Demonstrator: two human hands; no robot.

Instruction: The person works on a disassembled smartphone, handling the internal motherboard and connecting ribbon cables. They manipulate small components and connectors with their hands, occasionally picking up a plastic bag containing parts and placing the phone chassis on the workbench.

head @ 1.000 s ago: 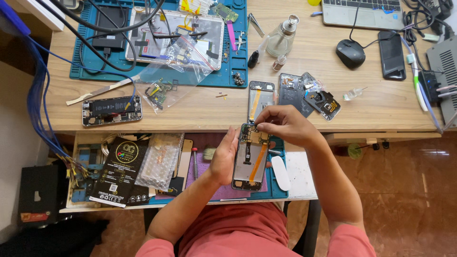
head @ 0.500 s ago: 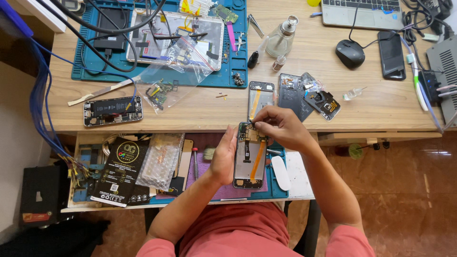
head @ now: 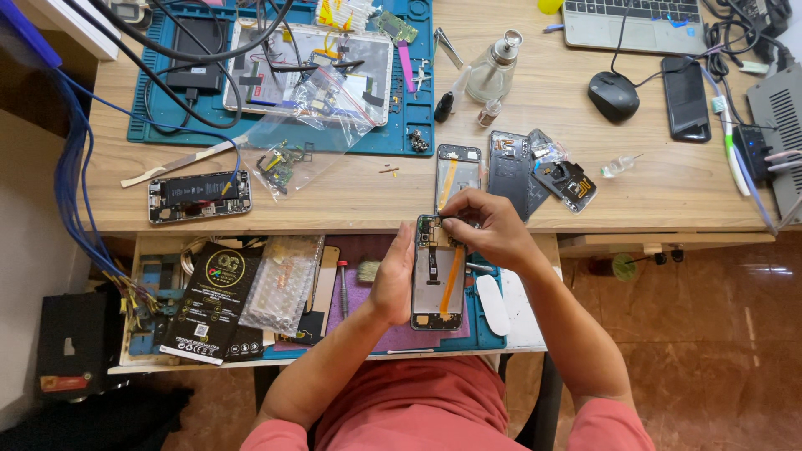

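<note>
The left hand kept gripping the opened phone at the table's front edge; the right hand's fingers, pinched closed, had shifted slightly along its top end.

- A phone repair workshop, by the look of the bench.
- Between the hands sits an opened phone, its insides bare.
- Just above the right hand, another frame and loose back covers lie on the wooden desk.
- Far up-left of the hands, a blue repair mat carries a dismantled tablet and cables.
- Left of the hands, a gutted phone and bagged parts.
- Beside the left hand, a pull-out tray holds a brush, a screwdriver and packets.
- Up-right: a solvent bottle, a mouse, a laptop.
</note>
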